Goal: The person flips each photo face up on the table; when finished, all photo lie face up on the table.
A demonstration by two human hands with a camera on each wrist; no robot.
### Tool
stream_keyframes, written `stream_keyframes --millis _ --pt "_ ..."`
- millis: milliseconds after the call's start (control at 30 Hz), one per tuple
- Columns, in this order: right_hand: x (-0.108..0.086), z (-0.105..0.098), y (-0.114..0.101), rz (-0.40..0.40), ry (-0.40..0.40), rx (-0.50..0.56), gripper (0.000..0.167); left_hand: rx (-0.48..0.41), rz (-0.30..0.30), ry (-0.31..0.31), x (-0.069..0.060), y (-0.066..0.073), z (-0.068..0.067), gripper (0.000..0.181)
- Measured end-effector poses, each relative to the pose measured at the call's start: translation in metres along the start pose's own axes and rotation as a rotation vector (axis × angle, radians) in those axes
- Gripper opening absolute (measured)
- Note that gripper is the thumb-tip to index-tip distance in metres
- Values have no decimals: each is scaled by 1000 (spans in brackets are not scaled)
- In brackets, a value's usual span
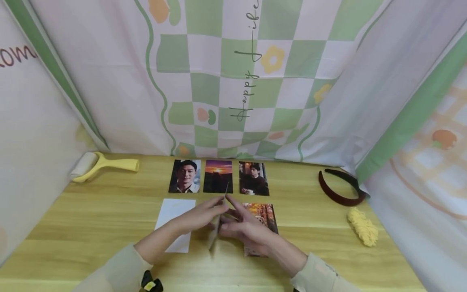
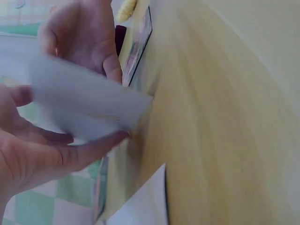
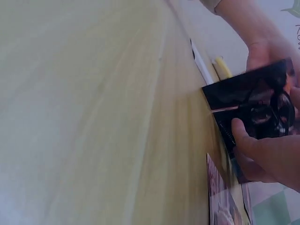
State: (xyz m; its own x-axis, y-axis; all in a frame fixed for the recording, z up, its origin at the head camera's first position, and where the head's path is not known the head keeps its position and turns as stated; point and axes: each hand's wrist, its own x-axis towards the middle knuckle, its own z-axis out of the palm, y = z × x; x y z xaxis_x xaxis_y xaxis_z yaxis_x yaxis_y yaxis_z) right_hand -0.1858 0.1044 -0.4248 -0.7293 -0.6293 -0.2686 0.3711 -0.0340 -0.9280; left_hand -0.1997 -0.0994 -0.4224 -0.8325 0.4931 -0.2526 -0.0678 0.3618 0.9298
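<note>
Between my two hands a photo card stands on edge above the table; its white back faces my left wrist and its dark picture side faces my right wrist. My left hand grips it from the left. My right hand holds it from the other side, the thumb on the picture. A white card lies beside my left forearm. Under my right hand, partly hidden, is an autumn photo card. Behind them lie a portrait card, a sunset card and a seated-person card.
A yellow-handled lint roller lies at the back left of the wooden table. On the right are a dark red headband and a bundle of yellow yarn. A checked curtain hangs behind the table.
</note>
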Motion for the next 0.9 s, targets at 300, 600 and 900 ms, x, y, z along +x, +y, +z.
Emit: stream_keyframes --millis 300,600,900 --pt "0 0 8 -31 80 -482 105 -394 -84 -39 5 -12 -7 64" --pt "0 5 13 -89 121 -1002 110 -591 -62 -89 -1 -28 -11 58" --pt "-3 3 12 -66 70 -1226 102 -485 -63 90 -9 -30 -15 93"
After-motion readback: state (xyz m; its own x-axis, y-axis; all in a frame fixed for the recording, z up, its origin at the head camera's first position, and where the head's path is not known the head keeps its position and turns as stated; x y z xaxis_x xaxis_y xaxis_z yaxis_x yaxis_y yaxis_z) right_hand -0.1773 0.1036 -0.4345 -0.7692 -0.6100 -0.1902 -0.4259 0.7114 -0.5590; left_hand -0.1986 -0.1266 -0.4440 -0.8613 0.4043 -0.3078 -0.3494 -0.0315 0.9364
